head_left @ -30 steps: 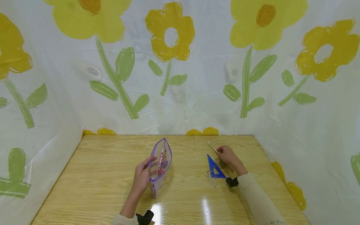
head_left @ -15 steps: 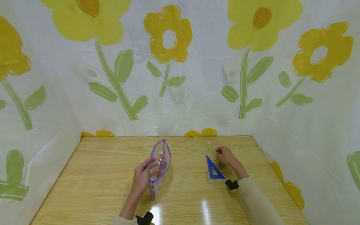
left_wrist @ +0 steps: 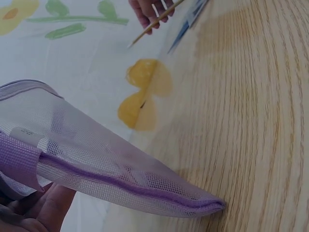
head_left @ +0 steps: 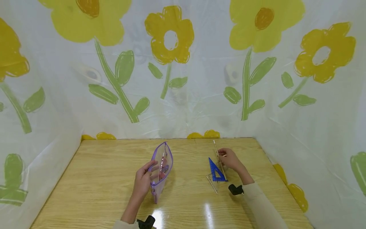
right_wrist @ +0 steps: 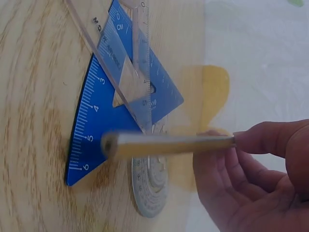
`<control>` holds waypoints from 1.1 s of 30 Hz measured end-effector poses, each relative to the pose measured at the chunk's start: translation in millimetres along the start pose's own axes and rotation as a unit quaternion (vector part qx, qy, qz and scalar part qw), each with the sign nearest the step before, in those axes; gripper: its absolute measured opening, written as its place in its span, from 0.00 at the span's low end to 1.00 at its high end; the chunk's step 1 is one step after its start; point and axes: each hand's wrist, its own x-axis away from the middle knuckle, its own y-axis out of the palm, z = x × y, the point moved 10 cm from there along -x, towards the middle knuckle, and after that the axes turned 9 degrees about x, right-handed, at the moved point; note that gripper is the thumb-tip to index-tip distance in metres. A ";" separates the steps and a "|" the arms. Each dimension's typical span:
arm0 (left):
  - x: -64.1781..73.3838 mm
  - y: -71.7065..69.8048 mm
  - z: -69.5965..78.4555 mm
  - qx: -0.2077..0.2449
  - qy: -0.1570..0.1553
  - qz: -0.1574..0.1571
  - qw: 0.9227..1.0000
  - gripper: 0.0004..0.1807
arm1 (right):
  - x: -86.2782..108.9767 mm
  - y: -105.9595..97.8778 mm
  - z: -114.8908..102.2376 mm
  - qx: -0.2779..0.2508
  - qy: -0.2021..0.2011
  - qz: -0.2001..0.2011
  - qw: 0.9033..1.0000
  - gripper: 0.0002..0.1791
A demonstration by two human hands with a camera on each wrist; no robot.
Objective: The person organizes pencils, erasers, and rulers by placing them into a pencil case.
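Note:
My left hand (head_left: 143,182) grips the near side of a see-through mesh pencil pouch (head_left: 159,190) with purple trim. Its mouth gapes, and inside are a red-and-white pencil (head_left: 161,167) and some small reddish and purple items, too small to name. Between thumb and fingers, my right hand (head_left: 232,161) pinches a pale wooden pencil (right_wrist: 174,146), held above the table. Below that pencil lies a blue set square (right_wrist: 91,121). A clear set square (right_wrist: 99,43) overlaps the blue one, and a clear protractor (right_wrist: 147,200) sits partly under the pencil in the right wrist view.
The wood-grain table (head_left: 108,178) has a white flower-print cloth (head_left: 200,95) standing round its back and sides. A black wrist mount (head_left: 235,190) sits on the right wrist, another black mount (head_left: 146,222) on the left.
My right fingers have lifted and turned the pencil, so its length now shows, crossing over the blue set square's edge. The left hand and pouch stay about where they were.

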 end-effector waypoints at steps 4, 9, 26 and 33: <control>1.3 -0.1 0.4 0.000 0.002 -0.001 1.000 0.30 | 0.6 3.1 1.1 -0.041 0.009 -0.011 0.999 0.21; 1.2 -0.5 0.3 0.005 0.003 -0.004 1.000 0.31 | 2.6 6.8 1.2 -0.071 0.009 -0.021 0.997 0.24; 4.1 -1.3 3.1 0.006 0.013 -0.006 1.000 0.31 | 4.0 30.2 -16.8 -0.207 -0.041 -0.007 0.977 0.26; 4.1 -1.4 1.0 0.013 0.007 -0.005 1.000 0.31 | 20.7 33.2 -84.0 -0.288 -0.129 0.030 0.949 0.21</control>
